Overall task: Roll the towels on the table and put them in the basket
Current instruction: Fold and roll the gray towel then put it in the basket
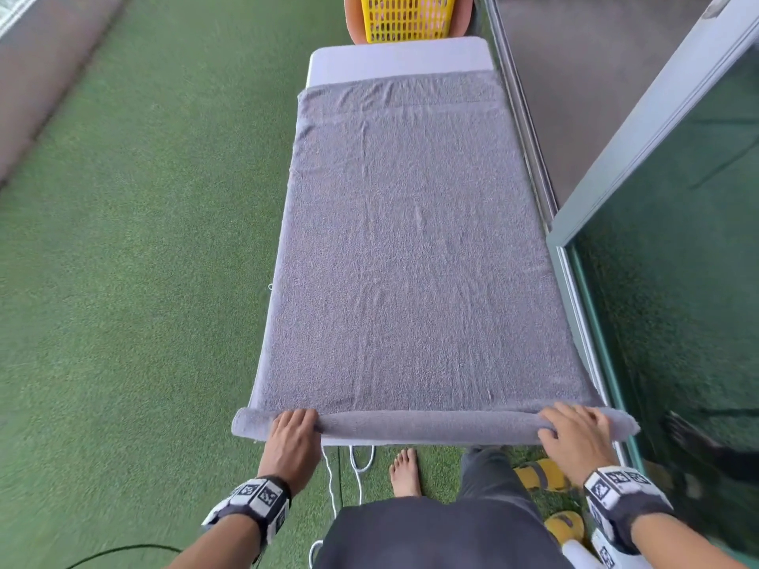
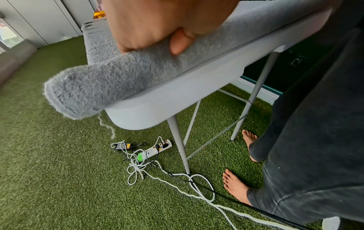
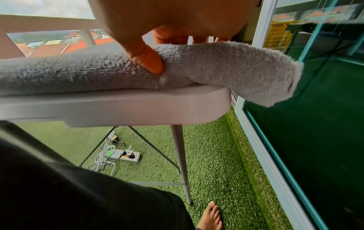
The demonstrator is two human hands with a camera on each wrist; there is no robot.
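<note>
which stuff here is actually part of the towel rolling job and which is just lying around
Part of the job:
- grey towel, near edge rolled
- left hand and right hand, gripping the roll
- white table
- yellow basket, beyond the far end

Just lying about:
- power strip and tangled cables on the grass
- yellow slippers

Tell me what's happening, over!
Left hand and right hand grip the towel, rolled at near edge. Basket beyond the table. Nothing blocking.
</note>
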